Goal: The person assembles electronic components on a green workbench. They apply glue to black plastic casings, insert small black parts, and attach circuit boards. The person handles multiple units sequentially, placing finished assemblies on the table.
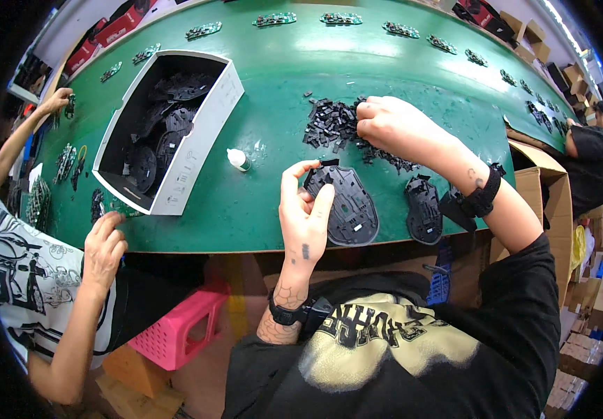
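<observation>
My left hand [305, 216] grips a black plastic shell [352, 215], shaped like the base of a computer mouse, by its upper left edge. The thumb lies on its inner face, and the shell is held at the table's front edge. Over a heap of small black plastic pieces [331, 122], my right hand [391, 122] has its fingers drawn together. Whatever may be between those fingertips is hidden. Below my right forearm a second black shell [424, 211] lies on the green table [273, 133], with further dark plastic parts [458, 209] beside it.
Left of the heap stand a small white bottle [239, 160] and a white box [207, 126] of black shells. Circuit boards [341, 19] line the table's far side. A co-worker's hand [104, 248] works at left; another person [591, 160] sits right, beyond a cardboard box [556, 209].
</observation>
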Tool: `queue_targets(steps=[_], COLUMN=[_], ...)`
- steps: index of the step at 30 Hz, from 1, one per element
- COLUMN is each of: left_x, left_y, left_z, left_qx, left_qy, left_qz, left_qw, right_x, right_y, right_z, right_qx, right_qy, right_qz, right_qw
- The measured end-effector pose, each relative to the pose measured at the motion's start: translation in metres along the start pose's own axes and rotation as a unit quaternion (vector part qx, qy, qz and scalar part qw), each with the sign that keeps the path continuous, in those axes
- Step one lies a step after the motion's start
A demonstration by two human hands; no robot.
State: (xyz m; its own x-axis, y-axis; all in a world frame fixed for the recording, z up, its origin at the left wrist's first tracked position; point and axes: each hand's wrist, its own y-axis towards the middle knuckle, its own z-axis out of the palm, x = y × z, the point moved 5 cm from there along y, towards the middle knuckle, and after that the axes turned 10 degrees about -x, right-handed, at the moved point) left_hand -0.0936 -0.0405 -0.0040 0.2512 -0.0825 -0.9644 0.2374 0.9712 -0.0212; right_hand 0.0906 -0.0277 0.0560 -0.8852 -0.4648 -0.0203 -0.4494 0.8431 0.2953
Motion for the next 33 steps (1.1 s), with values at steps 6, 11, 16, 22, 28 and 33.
queue_targets(steps=[6,11,16,22,28,33], left_x=[-0.003,0.001,0.003,-0.012,-0.014,-0.016], left_y=[0.0,-0.002,-0.005,-0.01,-0.015,-0.022], left_z=[0.002,0.002,0.006,0.036,0.067,0.087], left_qx=[0.001,-0.009,-0.01,0.017,0.046,0.042], left_qy=[0.007,-0.018,-0.017,-0.007,0.032,0.039], left_qz=[-0.009,-0.007,-0.013,0.016,0.056,0.081], left_qw=[1.0,1.0,1.0,1.0,0.997,0.995], right_x=[0.004,0.0,0.014,0.02,0.021,0.006], right_y=[0.001,-0.009,-0.04,-0.081,-0.093,-0.114], right_z=[0.001,-0.027,-0.044,-0.034,-0.049,-0.023], right_qx=[-0.015,-0.035,-0.06,-0.117,-0.2,-0.203], right_qy=[-0.017,0.244,0.357,0.523,0.423,0.585], right_qz=[-0.043,0.217,0.262,0.429,0.326,0.413], right_qw=[0.999,0.944,0.895,0.727,0.822,0.668])
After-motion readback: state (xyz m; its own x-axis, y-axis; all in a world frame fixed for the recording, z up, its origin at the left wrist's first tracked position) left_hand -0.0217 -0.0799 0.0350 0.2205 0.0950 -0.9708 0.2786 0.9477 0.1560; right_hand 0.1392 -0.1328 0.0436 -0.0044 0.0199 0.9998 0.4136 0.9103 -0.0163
